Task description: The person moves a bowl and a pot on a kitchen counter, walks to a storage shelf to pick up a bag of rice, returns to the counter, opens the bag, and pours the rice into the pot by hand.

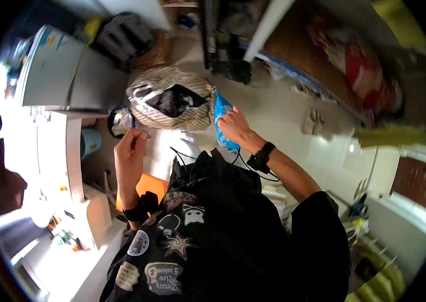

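A large checked bag stands before me with its zipped top spread, and dark soft items lie inside it. My right hand is held with curled fingers over a blue patterned pouch or packet at the bag's right side; the fingers appear to grip its upper face. My left hand is raised at the bag's lower left, fingers bent in towards the thumb. No object shows in it, though the palm side is partly hidden. Black bands are on both wrists.
A grey fridge-like cabinet stands at the left, with a dark-rimmed bin by its foot. An orange stool or seat is beside my left forearm. At the right, a bed has a white post, and slippers lie on the floor.
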Motion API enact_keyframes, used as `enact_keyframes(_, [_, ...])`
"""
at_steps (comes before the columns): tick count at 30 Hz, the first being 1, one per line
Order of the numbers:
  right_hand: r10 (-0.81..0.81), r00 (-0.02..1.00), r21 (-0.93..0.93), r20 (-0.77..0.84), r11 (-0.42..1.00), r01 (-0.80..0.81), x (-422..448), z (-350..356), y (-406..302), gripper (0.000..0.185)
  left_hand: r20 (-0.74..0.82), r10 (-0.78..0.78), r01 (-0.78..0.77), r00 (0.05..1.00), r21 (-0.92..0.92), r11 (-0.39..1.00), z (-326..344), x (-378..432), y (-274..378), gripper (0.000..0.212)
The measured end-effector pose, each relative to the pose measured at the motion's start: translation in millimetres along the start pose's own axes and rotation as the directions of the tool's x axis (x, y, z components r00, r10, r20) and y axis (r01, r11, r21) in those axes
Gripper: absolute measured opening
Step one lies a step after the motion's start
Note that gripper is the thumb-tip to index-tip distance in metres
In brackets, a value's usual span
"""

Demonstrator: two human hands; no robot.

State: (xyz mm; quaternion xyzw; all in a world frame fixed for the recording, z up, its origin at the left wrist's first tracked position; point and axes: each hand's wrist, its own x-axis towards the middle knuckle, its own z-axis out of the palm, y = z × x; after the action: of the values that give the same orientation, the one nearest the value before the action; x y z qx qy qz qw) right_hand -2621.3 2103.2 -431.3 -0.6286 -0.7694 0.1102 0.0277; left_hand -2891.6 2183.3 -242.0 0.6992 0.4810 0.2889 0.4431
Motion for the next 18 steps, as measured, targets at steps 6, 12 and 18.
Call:
enact_keyframes(6, [0.347, 0.937, -0.103, -0.032, 0.932, -0.348, -162, 4, 50, 0.012, 0.44, 0.086, -0.121, 0.894, 0.052, 0.991, 125, 28, 97, 0.014])
enact_keyframes(12, [0.717, 0.685, -0.036, -0.127, 0.687, -0.726, -295, 10, 112, 0.014, 0.751, 0.183, -0.288, 0.635, 0.01, 0.957, 283, 43, 163, 0.019])
enact_keyframes(18, [0.917, 0.396, 0.154, 0.054, 0.384, -0.91, -379, -4, 170, 0.007, 0.877, 0.155, -0.221, 0.455, -0.058, 0.974, 401, 90, 229, 0.017])
